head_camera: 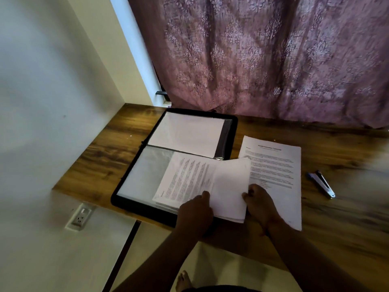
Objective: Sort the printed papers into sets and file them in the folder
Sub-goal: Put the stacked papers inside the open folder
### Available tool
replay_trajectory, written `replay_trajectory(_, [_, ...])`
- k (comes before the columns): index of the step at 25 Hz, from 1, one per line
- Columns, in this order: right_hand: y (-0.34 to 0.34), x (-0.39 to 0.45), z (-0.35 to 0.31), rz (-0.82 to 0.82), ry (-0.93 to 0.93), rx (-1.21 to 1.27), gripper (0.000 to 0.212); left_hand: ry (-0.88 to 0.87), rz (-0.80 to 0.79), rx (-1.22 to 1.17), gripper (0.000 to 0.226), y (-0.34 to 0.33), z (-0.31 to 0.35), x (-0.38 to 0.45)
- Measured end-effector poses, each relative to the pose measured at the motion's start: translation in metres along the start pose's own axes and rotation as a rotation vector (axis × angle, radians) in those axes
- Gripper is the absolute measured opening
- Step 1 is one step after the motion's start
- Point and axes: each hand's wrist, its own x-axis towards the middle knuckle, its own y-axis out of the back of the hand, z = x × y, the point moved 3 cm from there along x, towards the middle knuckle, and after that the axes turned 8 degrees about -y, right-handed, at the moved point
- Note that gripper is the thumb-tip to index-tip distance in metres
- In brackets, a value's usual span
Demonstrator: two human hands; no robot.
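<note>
We are partway through, as we read it. Our black zip-edged display folder [233, 123] lies open on the brown wood-grain desk [117, 144], and its far page, at twelve o'clock, already holds a white sheet [187, 133] behind the clear plastic, so at least one set looks filed. The near sleeve [145, 171], at nine o'clock from our hands, appears to be unfilled, though its glare makes that hard to judge.

Across the folder's near right corner rests a loose bundle of printed white papers [189, 178], partly folded back on itself. Our left hand [195, 209] presses down on its near edge, fingers curled over the sheets; our right hand [260, 202] pinches the turned-over flap [229, 190] at its right edge. We judge this bundle is being squared or counted into a set, not yet slipped into a sleeve.

At two o'clock lies a separate printed stack with a bold heading [275, 159], touching the bundle and seemingly unsorted. Further out at three o'clock, well apart, sits a small black-and-white stapler [323, 183], untouched.

What is left, then: finish this set, file it, and deal with the headed stack.
</note>
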Motion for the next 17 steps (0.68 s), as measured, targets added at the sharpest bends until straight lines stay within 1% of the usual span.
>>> replay_trajectory(3, [-0.027, 0.012, -0.023, -0.052, 0.011, -0.103, 0.018, -0.055, -0.014, -0.043, 0.017, 0.000, -0.006, 0.001])
replay_trajectory(6, [-0.037, 0.013, -0.030, -0.051, 0.019, -0.147, 0.018, -0.118, -0.025, -0.117, 0.023, 0.003, -0.013, -0.002])
replay_trajectory(8, [-0.040, 0.012, -0.037, -0.034, 0.012, -0.154, 0.018, -0.195, -0.008, -0.164, 0.028, 0.006, -0.018, 0.000])
replay_trajectory(10, [-0.048, 0.010, -0.049, -0.013, -0.006, -0.130, 0.017, -0.277, -0.022, -0.221, 0.030, 0.010, -0.022, 0.004])
replay_trajectory(13, [-0.067, 0.003, -0.067, 0.018, -0.107, 0.024, 0.016, -0.372, -0.044, -0.214, 0.038, 0.013, -0.026, 0.015])
replay_trajectory(15, [-0.076, -0.001, -0.079, 0.039, -0.115, 0.068, 0.012, -0.390, -0.037, -0.208, 0.048, 0.011, -0.032, 0.021])
replay_trajectory(17, [-0.080, -0.006, -0.090, -0.004, -0.079, 0.082, 0.008, -0.384, -0.082, -0.249, 0.055, 0.010, -0.040, 0.025])
